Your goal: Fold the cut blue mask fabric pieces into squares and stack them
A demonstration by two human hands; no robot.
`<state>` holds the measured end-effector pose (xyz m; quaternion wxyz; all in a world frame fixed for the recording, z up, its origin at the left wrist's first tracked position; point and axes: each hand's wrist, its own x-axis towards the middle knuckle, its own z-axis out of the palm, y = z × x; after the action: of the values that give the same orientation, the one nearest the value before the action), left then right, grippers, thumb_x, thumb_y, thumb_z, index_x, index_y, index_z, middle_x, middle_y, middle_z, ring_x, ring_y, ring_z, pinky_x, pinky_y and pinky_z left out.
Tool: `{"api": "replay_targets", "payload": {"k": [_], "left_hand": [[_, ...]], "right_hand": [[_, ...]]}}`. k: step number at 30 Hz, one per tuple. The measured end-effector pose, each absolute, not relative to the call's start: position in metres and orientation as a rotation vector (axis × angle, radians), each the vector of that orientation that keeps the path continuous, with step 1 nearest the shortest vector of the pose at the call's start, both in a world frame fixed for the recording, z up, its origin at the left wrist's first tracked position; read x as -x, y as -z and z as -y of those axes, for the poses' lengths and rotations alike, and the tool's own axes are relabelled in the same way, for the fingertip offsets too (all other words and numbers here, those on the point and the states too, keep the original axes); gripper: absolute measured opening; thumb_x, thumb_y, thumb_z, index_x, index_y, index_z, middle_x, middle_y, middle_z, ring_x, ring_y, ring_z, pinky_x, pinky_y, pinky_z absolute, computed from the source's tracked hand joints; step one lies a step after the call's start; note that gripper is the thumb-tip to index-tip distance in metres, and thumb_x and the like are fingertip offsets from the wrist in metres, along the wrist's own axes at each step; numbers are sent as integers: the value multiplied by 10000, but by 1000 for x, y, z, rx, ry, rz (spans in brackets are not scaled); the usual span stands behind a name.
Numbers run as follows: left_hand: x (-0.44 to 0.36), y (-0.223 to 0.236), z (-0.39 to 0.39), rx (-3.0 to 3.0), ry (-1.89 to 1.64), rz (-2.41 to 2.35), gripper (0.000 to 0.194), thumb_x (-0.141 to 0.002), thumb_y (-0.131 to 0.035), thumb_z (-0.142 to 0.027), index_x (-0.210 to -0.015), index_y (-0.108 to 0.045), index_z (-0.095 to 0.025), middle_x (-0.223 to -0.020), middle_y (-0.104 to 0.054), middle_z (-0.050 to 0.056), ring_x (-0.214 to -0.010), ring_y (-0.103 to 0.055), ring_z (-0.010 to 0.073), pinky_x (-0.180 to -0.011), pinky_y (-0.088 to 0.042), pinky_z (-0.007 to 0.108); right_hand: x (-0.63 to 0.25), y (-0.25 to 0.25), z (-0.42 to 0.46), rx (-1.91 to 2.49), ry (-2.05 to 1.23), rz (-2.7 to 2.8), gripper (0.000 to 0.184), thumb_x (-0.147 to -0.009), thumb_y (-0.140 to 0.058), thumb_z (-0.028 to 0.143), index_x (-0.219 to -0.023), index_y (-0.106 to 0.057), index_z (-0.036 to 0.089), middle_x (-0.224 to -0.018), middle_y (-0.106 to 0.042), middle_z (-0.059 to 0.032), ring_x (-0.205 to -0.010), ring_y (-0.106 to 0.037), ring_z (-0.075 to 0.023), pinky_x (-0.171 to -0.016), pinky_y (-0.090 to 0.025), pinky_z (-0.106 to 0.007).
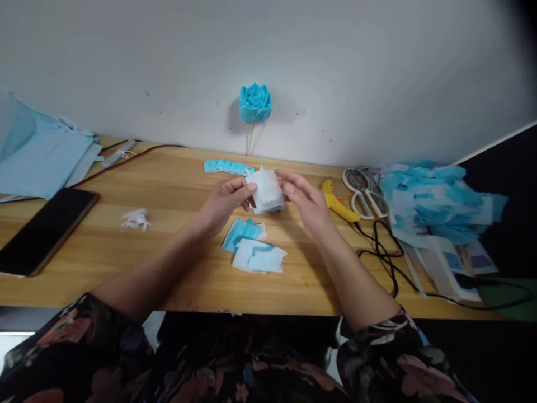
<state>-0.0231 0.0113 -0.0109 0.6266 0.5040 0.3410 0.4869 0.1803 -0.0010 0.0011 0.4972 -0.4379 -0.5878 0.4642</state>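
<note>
My left hand (224, 204) and my right hand (304, 201) hold a small stack of pale blue-white paper squares (265, 191) between them, above the middle of the wooden table (168, 268). The fingers of both hands pinch the stack's edges. Just below the hands lie more cut squares: a blue pile (242, 232) and a paler pile (260, 257). A row of folded blue pieces (226, 166) lies behind the hands near the wall. A finished blue paper rose on a stick (254, 104) leans against the wall.
A black phone (42, 229) lies at the left, blue sheets (42, 159) behind it, a white scrap (135, 219) nearby. At the right are a yellow glue gun (338, 206) with its black cord (388, 257), scissors (364, 193) and a heap of blue scraps (436, 201).
</note>
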Motion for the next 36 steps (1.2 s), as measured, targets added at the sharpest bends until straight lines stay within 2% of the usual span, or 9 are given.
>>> {"api": "replay_targets", "payload": {"k": [5,8,11,14,20,24,27,30,36], "left_hand": [[21,10,-9,-1223,-1101,-787,325,-826,-768,-441,-716,-662,-153,-663,-659,3,-637,-589,96,-627,-472,226],[20,10,-8,-1224,-1112,-801,303,-851,-745,-403,-706,-657,-151,-662,-660,3,-630,-587,91,-629,-468,223],[20,9,-8,-1141,-1116,-802,297,-871,-729,-379,-705,-647,-147,-657,-666,12,-624,-608,93,-619,-472,220],[20,5,-9,-1009,-1099,-760,303,-887,-718,-387,-730,-644,-138,-666,-673,22,-606,-632,102,-577,-468,214],[23,-4,-11,-851,-946,-639,448,-992,-530,-546,-827,-647,-146,-609,-652,12,-444,-541,87,-451,-387,209],[26,-5,-12,-831,-794,-593,564,-1017,-399,-631,-996,-669,-136,-555,-621,4,-396,-495,91,-408,-321,209],[27,-5,-12,-838,-739,-559,618,-1028,-337,-644,-1075,-667,-123,-564,-628,14,-402,-507,98,-407,-309,213],[26,-4,-11,-863,-700,-556,648,-1015,-336,-669,-1095,-681,-127,-568,-631,24,-415,-516,107,-411,-317,226],[22,2,-9,-1032,-814,-737,604,-910,-534,-720,-940,-752,-158,-576,-644,37,-434,-502,104,-431,-321,251]], "right_hand": [[-178,6,-1,1005,-982,1573,621,-862,-700,566,-1407,-552,310,-1246,-719,-79,-1104,-677,-249,-885,-587,-431],[-179,3,4,1039,-538,1623,500,-922,-654,440,-1393,-546,314,-1282,-694,-80,-1162,-649,-257,-931,-568,-461],[-179,-5,11,969,-97,1770,354,-929,-633,302,-1281,-602,314,-1222,-709,-58,-1165,-642,-264,-1025,-510,-509],[-178,-7,13,835,78,2003,373,-897,-644,257,-1258,-596,335,-1243,-701,-44,-1188,-630,-285,-1060,-482,-539],[-178,4,5,901,149,2141,441,-903,-633,293,-1333,-545,338,-1413,-600,-59,-1364,-514,-327,-1121,-436,-589],[-179,7,1,950,209,2046,375,-915,-638,279,-1281,-566,319,-1349,-635,-66,-1313,-557,-311,-1107,-454,-567],[-178,6,1,964,227,1990,226,-912,-647,261,-1132,-615,298,-1258,-684,-55,-1242,-604,-292,-1068,-484,-536],[-176,3,4,975,194,1930,75,-911,-622,221,-963,-629,274,-1152,-720,-44,-1151,-649,-270,-1023,-501,-511],[-177,-3,8,1054,-161,1797,39,-876,-618,238,-845,-626,260,-1064,-733,-46,-1054,-678,-256,-981,-507,-490]]}}
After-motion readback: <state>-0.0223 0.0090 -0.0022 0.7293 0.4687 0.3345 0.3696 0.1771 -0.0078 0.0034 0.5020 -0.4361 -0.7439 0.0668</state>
